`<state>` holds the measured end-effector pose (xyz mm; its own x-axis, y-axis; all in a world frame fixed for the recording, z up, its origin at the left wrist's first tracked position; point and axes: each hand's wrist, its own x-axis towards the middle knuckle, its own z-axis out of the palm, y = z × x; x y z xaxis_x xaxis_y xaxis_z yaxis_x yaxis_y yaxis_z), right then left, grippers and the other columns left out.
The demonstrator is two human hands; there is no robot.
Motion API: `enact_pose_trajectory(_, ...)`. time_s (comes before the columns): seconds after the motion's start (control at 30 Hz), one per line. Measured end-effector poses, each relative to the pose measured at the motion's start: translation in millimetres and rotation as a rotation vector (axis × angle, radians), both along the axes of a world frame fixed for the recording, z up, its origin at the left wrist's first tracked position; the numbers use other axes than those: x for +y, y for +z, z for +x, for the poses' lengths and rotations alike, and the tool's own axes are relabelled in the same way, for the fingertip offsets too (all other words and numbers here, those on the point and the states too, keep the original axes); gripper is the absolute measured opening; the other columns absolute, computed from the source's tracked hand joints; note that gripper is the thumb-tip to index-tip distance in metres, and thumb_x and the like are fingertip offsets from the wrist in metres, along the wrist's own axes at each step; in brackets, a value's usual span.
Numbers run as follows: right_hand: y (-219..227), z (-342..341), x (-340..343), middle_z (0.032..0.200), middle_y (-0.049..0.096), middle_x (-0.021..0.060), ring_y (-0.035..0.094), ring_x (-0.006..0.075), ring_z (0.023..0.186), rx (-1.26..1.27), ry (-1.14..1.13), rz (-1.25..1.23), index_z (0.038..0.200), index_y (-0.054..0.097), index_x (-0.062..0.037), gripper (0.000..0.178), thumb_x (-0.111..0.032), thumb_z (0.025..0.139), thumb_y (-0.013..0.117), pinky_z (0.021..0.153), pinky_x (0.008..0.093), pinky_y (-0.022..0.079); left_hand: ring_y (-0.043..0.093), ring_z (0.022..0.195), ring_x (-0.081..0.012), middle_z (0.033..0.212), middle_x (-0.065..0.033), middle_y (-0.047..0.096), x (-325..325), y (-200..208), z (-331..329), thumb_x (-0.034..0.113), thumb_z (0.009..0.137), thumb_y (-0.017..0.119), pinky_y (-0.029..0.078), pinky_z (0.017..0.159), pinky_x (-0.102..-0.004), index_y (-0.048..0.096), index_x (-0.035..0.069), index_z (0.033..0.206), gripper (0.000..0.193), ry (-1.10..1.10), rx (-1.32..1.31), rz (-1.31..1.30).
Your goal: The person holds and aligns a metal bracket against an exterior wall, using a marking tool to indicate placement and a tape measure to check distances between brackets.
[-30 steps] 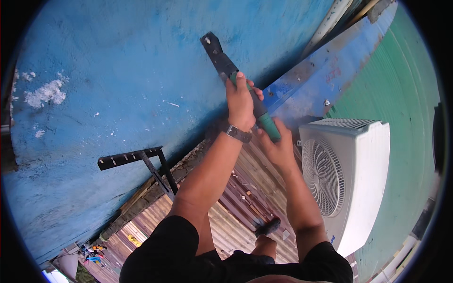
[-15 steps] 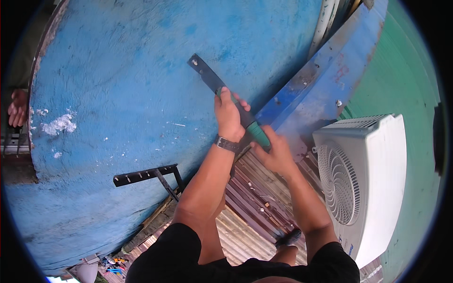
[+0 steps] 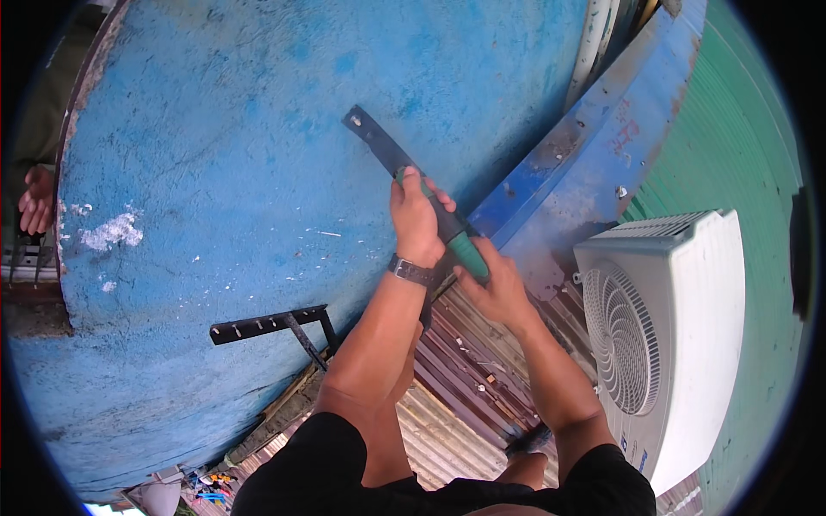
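Observation:
My left hand (image 3: 416,224) is closed around the middle of a long green-and-black power tool (image 3: 469,254), whose exact kind is hard to make out. A dark watch strap circles that wrist. Lower down, my right hand (image 3: 499,288) grips the tool's green rear end. Beyond my left fingers, a flat black metal bar (image 3: 376,138) runs up and left in line with the tool, with a bolt near its far end. The bar lies against the blue wall (image 3: 258,172); whether it touches the tool is hidden by my hand.
A black bracket with several bolts (image 3: 271,325) is on the wall at lower left. At right stands a white outdoor air-conditioner unit (image 3: 680,344), beside a blue metal sheet (image 3: 585,163). Corrugated roofing (image 3: 456,413) lies below. Another person's hand (image 3: 36,199) shows at far left.
Both hands keep their hold on the power tool, which has moved only slightly in view. The haze near the blue metal sheet looks thinner.

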<state>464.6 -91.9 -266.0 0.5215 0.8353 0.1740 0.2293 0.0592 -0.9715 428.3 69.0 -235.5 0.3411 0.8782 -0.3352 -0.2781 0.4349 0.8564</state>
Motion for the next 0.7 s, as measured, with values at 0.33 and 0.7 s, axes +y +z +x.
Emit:
enact_pose_trajectory(0.33, 1, -7, 11, 0.075, 0.062, 0.0182, 0.059, 0.0310, 0.062, 0.087, -0.055, -0.103, 0.107, 0.059, -0.0025, 0.025, -0.012, 0.089, 0.073, 0.061, 0.0367, 0.048, 0.064, 0.092, -0.0252, 0.104, -0.0108, 0.056, -4, 4, -25, 0.041, 0.104, 0.054, 0.056, 0.081, -0.0439, 0.048, 0.006, 0.117, 0.038, 0.015, -0.167, -0.214)
enact_pose_trajectory(0.7, -6, -25, 60, 0.070, 0.065, 0.0227, 0.068, 0.0450, 0.073, 0.046, -0.177, -0.003, 0.100, 0.060, -0.0079, 0.019, -0.011, 0.085, 0.070, 0.061, 0.0493, 0.052, 0.054, 0.126, -0.0293, 0.143, -0.0172, 0.048, -58, -42, -125, 0.071, 0.096, 0.047, 0.041, 0.111, -0.0479, 0.026, 0.007, 0.159, 0.092, -0.256, 0.140, -0.159)
